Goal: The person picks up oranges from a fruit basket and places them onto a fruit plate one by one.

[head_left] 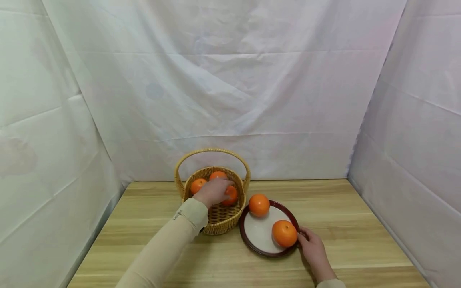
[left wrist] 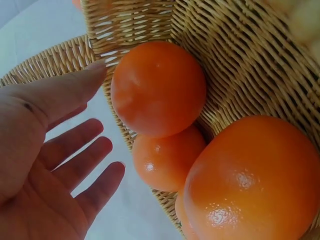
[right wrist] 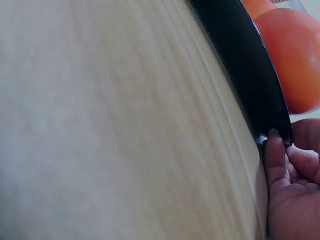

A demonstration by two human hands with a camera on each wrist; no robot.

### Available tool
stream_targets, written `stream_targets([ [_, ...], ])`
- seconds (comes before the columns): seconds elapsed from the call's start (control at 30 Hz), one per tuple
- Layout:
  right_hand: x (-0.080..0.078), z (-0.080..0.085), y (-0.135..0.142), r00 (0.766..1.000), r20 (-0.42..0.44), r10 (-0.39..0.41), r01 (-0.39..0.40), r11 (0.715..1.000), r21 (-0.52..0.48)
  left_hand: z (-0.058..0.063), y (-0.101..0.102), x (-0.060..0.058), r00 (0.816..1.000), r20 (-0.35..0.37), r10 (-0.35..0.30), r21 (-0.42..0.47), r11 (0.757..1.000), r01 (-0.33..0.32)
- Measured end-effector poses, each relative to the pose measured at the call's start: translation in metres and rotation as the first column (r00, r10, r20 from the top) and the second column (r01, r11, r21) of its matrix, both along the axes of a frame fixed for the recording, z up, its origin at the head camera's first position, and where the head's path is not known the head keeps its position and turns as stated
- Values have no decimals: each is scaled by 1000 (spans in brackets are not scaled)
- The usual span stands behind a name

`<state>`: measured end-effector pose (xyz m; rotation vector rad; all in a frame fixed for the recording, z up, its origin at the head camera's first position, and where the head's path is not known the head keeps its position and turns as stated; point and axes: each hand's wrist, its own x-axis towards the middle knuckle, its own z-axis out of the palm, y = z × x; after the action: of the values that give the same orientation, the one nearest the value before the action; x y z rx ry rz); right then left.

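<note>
My left hand (head_left: 215, 191) reaches over the wicker basket (head_left: 220, 228), fingers spread and relaxed. In the left wrist view its thumb tip is right beside an orange (left wrist: 158, 89), and nothing lies in the palm. Several oranges sit inside the basket, among them one (head_left: 199, 185) at the left and one (head_left: 229, 195) under my fingertips. To the right of the basket is a round plate (head_left: 257, 232) with a dark red rim, holding two oranges: one (head_left: 259, 205) at the back, another (head_left: 284, 233) at the front right. My right hand (head_left: 314, 249) pinches the plate's right rim between thumb and fingers.
The basket's tall arched handle (head_left: 212, 150) rises behind my left hand. A light wooden table (head_left: 345, 224) carries everything, with white cloth (head_left: 230, 92) hanging behind it and on both sides. Plate and basket stand close together.
</note>
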<state>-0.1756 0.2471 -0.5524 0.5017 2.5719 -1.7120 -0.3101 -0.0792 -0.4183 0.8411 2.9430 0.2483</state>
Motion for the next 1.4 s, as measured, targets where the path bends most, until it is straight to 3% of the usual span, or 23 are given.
stream_targets([
  [0.3,1,2,-1,1000,-14,-4,4,1000,-2,-6,0,-12,999,32,-29,-28,999,30],
  [0.77,1,0,-1,1000,10,-6,6,1000,-8,-13,-1,-19,991,113,-74,-60,995,81],
  [1.03,1,0,0,1000,4,-11,11,1000,-6,-16,-1,-18,992,128,-2,-91,996,14],
  [1.4,0,0,0,1000,-1,-10,10,1000,-2,-10,2,-9,993,113,22,-114,993,-9],
])
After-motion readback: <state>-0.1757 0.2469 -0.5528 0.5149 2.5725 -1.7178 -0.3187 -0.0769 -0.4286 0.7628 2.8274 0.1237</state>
